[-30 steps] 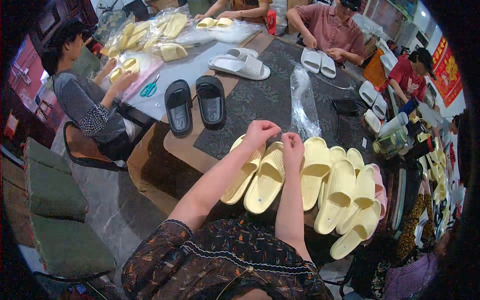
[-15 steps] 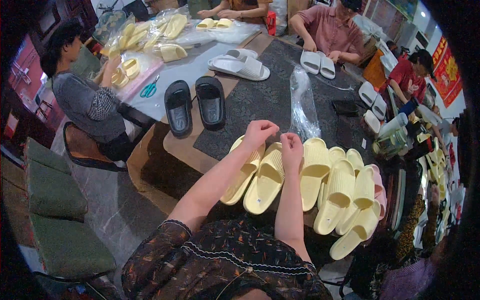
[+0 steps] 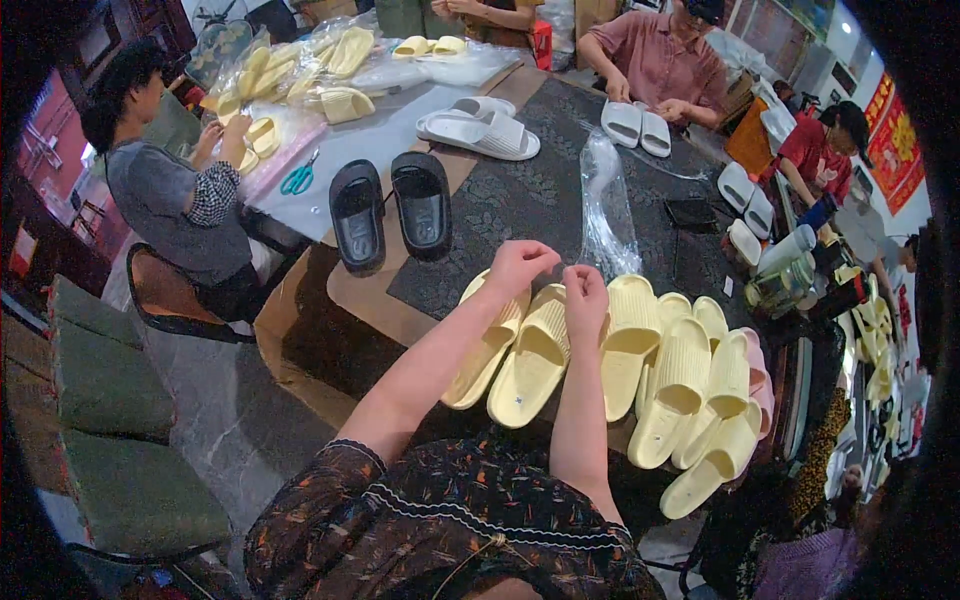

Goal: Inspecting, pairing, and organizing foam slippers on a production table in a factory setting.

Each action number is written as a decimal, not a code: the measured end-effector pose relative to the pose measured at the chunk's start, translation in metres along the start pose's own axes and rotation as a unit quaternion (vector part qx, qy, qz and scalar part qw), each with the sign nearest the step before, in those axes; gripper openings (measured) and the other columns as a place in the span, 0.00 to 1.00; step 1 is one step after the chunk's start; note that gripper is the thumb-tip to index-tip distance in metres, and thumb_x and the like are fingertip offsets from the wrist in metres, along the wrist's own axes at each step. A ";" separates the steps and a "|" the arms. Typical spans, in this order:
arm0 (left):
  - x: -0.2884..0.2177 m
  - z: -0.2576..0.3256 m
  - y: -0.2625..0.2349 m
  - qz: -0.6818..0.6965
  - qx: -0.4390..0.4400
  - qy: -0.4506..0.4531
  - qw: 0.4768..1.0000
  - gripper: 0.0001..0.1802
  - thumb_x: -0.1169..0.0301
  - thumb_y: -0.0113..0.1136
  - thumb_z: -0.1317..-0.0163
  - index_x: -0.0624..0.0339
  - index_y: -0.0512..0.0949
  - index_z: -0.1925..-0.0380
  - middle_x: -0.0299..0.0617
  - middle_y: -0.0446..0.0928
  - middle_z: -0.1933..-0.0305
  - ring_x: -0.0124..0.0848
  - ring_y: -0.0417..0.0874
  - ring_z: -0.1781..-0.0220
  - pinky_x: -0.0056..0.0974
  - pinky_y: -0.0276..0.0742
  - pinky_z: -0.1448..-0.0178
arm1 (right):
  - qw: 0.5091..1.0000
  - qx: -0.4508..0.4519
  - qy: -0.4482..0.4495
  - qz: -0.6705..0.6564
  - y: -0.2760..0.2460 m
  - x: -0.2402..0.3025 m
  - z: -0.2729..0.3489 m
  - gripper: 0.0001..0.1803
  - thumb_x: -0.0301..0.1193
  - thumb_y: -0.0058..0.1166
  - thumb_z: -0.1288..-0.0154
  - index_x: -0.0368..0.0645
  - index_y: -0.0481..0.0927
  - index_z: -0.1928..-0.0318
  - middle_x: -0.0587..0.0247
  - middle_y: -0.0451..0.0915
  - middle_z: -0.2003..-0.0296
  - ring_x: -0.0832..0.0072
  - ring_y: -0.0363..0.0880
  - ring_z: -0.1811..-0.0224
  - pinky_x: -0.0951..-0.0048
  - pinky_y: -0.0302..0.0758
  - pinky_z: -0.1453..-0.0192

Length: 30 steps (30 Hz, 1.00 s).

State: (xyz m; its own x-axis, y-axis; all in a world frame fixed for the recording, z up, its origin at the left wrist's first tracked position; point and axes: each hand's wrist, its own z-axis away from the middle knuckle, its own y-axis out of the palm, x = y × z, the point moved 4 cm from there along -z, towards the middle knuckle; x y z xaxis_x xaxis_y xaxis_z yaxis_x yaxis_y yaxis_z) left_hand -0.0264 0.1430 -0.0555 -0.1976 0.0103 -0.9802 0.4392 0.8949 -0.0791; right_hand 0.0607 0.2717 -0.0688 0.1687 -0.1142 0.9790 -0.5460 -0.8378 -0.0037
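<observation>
- Both hands hover close together over the counter [image 3: 520, 200], left hand [image 3: 517, 268] and right hand [image 3: 585, 297] each curled with fingertips pinched; can't tell on what, too small.
- Right under them: pale yellow slippers [image 3: 600, 350] in a row, not touched.
- Clear plastic bag [image 3: 607, 205] stands just beyond, looks empty.
- Black slippers [image 3: 392, 210] sit further left.

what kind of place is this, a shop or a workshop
Most likely a small slipper packing or finishing workshop. Yellow slippers lie in rows by the left hand and right hand, clear plastic bags lie on the table, and other people sit handling white slippers.
</observation>
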 end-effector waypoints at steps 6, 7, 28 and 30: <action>0.004 -0.001 0.004 0.024 0.038 -0.034 0.998 0.09 0.68 0.64 0.45 0.63 0.84 0.69 0.34 0.81 0.75 0.19 0.76 0.73 0.29 0.71 0.67 | 1.000 0.010 -0.005 0.024 0.000 -0.001 -0.002 0.05 0.28 0.57 0.37 0.39 0.77 0.63 0.78 0.71 0.75 0.91 0.63 0.75 0.87 0.60 0.72; 0.003 -0.001 0.004 0.029 0.037 -0.023 0.999 0.09 0.68 0.64 0.45 0.63 0.84 0.69 0.34 0.81 0.75 0.19 0.76 0.73 0.29 0.71 0.67 | 0.999 0.016 -0.020 0.023 0.001 0.001 -0.001 0.05 0.28 0.57 0.37 0.39 0.77 0.63 0.78 0.71 0.75 0.91 0.63 0.75 0.87 0.60 0.72; -0.011 0.003 0.003 0.019 0.037 -0.013 0.999 0.08 0.70 0.63 0.45 0.64 0.84 0.69 0.34 0.81 0.76 0.19 0.77 0.73 0.28 0.72 0.68 | 1.000 -0.004 -0.008 0.012 0.001 0.000 -0.001 0.05 0.28 0.57 0.37 0.39 0.78 0.64 0.78 0.72 0.76 0.91 0.64 0.74 0.87 0.60 0.72; -0.010 0.002 0.000 0.011 -0.006 -0.004 1.000 0.08 0.70 0.63 0.44 0.64 0.84 0.69 0.35 0.81 0.75 0.19 0.77 0.73 0.28 0.71 0.67 | 1.000 -0.010 -0.014 0.000 0.002 0.002 -0.001 0.06 0.28 0.58 0.38 0.38 0.78 0.66 0.79 0.67 0.79 0.91 0.58 0.77 0.85 0.56 0.75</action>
State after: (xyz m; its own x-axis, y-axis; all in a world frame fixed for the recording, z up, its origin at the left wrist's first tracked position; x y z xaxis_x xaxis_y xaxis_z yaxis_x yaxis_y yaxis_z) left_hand -0.0231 0.1420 -0.0463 -0.1810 0.0269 -0.9831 0.4332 0.8996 -0.0551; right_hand 0.0588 0.2701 -0.0670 0.1921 -0.1299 0.9727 -0.5623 -0.8269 0.0006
